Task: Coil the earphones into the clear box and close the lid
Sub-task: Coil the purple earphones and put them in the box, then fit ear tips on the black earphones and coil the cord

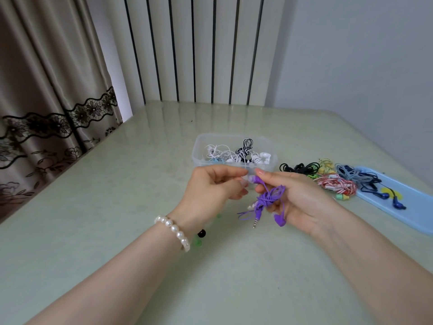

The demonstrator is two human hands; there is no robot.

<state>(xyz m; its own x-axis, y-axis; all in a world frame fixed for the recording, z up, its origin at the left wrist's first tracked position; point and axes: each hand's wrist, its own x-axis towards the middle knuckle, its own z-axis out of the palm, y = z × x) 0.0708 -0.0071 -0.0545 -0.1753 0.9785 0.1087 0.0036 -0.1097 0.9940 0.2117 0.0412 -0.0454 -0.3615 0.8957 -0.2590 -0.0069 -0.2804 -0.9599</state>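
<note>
Purple earphones (267, 198), bunched into a loose tangle, are held above the table just in front of the clear box (199, 148). My right hand (302, 198) grips the bundle, with one earbud and the metal plug hanging below. My left hand (215, 186) pinches the other purple earbud at the top of the bundle. The clear box stands open and holds several coiled white and black-and-white earphones. The blue lid (412, 207) lies flat on the table at the right, with blue earphones lying on it.
A pile of black, yellow, red-white and grey-blue earphones (332, 179) lies between the box and the lid. A pearl bracelet (174, 228) circles my left wrist. Curtains hang at the left; a radiator stands behind the pale green table (117, 207).
</note>
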